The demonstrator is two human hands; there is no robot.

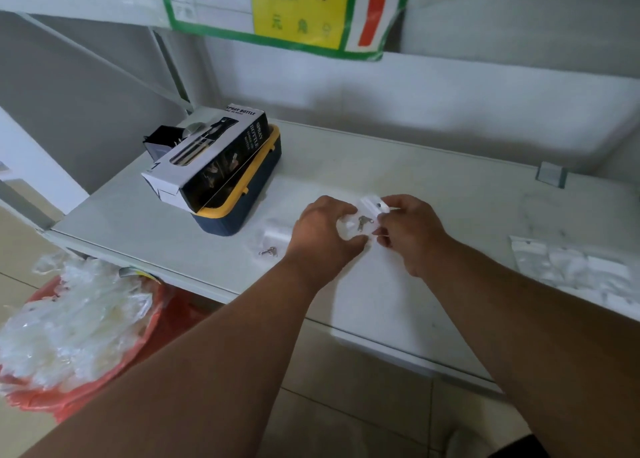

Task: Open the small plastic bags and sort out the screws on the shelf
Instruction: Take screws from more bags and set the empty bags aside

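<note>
A small clear plastic bag [362,220] with metal screws and a white part inside hangs just above the white shelf [398,166]. My left hand [320,234] pinches its left side and my right hand [408,229] pinches its right side. To the left, on the shelf, lies another small bag [275,237] with a loose screw [268,252] at its front edge. A pile of several small bags [575,272] lies at the right end of the shelf.
A black-and-white spray bottle box [207,156] rests on a blue and yellow container [242,201] at the shelf's left. A red bag [69,315] full of clear plastic wrappers stands on the floor lower left. A green and yellow sign [298,10] hangs above.
</note>
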